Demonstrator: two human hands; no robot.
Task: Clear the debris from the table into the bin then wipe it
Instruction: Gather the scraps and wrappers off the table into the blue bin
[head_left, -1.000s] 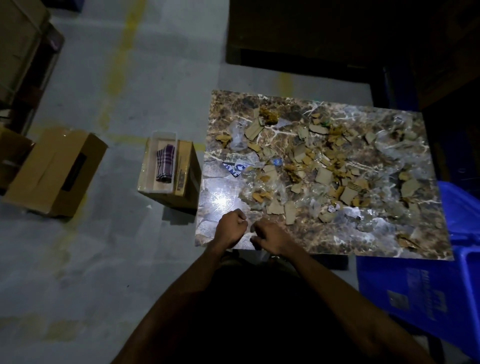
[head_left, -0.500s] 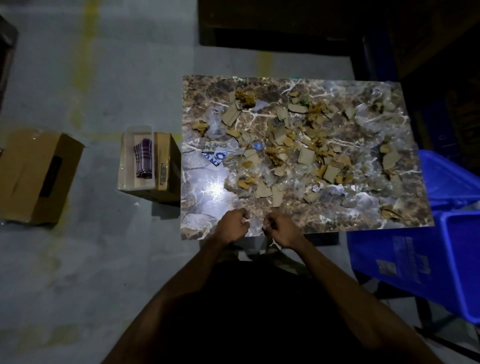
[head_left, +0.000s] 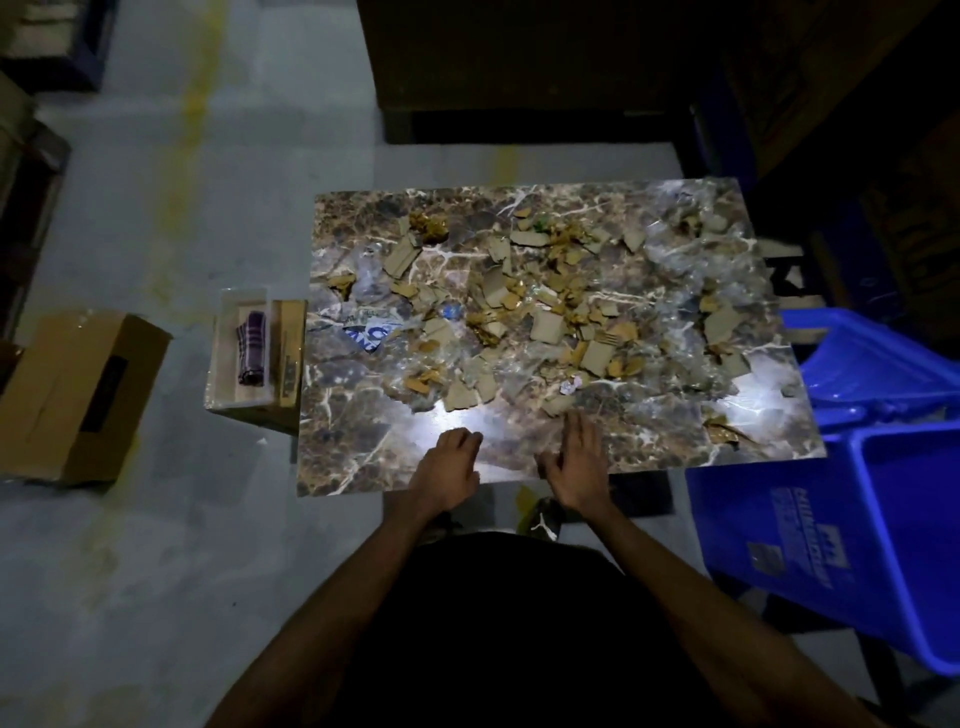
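A brown marbled table (head_left: 343, 447) carries scattered debris (head_left: 545, 322): torn cardboard scraps, crumpled clear plastic and a blue-and-white wrapper (head_left: 371, 335). A blue bin (head_left: 852, 519) stands at the table's right front corner. My left hand (head_left: 449, 467) rests at the near edge with its fingers relaxed and holds nothing. Beside it my right hand (head_left: 576, 462) lies open, fingers stretched toward the closest scraps. A folded checked cloth (head_left: 253, 347) sits in a clear tray on a box left of the table.
A cardboard box (head_left: 78, 395) lies on the grey floor at far left. The small box (head_left: 288, 353) with the tray touches the table's left side. Dark furniture (head_left: 519, 67) stands behind the table. My shoe (head_left: 545, 519) shows under the near edge.
Both hands were fists held together at the near edge. They have uncurled, moved apart and slid a little farther onto the table. The view has shifted slightly.
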